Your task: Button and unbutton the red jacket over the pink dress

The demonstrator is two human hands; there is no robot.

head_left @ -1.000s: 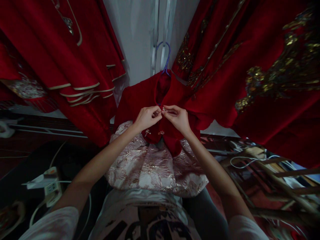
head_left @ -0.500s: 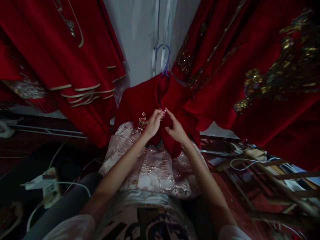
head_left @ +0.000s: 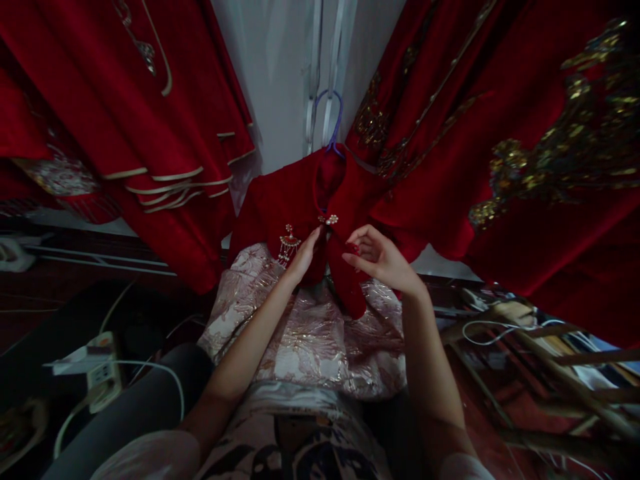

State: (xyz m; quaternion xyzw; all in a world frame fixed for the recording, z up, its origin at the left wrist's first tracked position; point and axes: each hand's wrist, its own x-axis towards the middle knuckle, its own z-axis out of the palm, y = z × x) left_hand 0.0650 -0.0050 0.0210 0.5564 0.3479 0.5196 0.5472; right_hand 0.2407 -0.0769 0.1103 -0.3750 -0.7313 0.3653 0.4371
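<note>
A small red velvet jacket [head_left: 280, 200] hangs on a purple hanger [head_left: 334, 117] before me, over a pink and gold brocade skirt [head_left: 305, 340]. A jewelled clasp [head_left: 329, 219] joins the jacket's front at the chest, and a tasselled brooch [head_left: 288, 242] hangs on its left side. My left hand [head_left: 306, 253] pinches the left front edge just below the clasp. My right hand [head_left: 376, 257] is off the cloth, palm up, fingers loosely curled and apart, holding nothing, beside the right front flap.
Long red embroidered robes [head_left: 500, 147] hang close on both sides, with a pale wall [head_left: 280, 73] between them. A power strip with white cables [head_left: 103, 377] lies at lower left. Wooden slats and cords [head_left: 550, 353] crowd the lower right.
Both hands were pinched together at the clasp; they then dropped lower. My right hand has now pulled away to the right and opened, and the joined clasp shows.
</note>
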